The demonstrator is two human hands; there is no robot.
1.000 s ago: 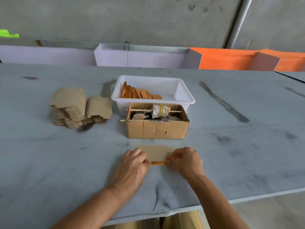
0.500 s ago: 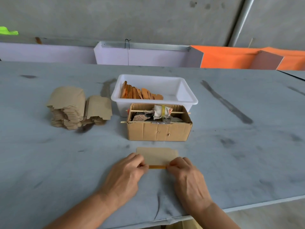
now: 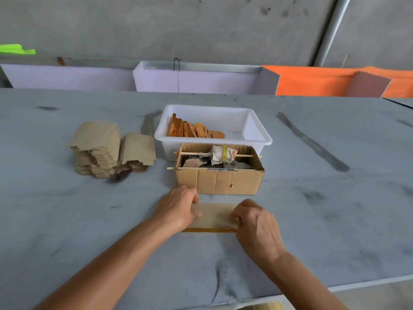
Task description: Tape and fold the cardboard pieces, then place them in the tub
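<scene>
On the far left of the grey table (image 3: 67,220) sits a tall stack of flat brown cardboard blanks (image 3: 97,151), with a shorter, slumped stack of the same blanks (image 3: 138,151) leaning against its right side. Both stand well apart from the work in hand.

Closer in, the left hand (image 3: 176,209) presses down on the left end of a flat tan cardboard piece (image 3: 214,214), fingers curved over its edge. The piece lies on the table just in front of an open brown corrugated box (image 3: 219,181), which holds a cloth-wrapped roll on a thin wooden stick (image 3: 223,154). Behind that box stands the white plastic tub (image 3: 259,139), with a row of orange-brown folded pieces (image 3: 192,130) leaning inside its left half.

The piece's long axis runs left to right, parallel to the table's near edge, and a strip of amber tape (image 3: 209,230) runs along its near long side. The right hand (image 3: 257,222) holds the right end, fingers curled onto the card; whether it pinches or only presses I cannot tell.

The card looks thin, light and fairly stiff, likely to crease cleanly but slide on the smooth table, so holding it at both short ends seems sound, keeping fingers off the sticky strip. Judging by this, folding comes next.
</scene>
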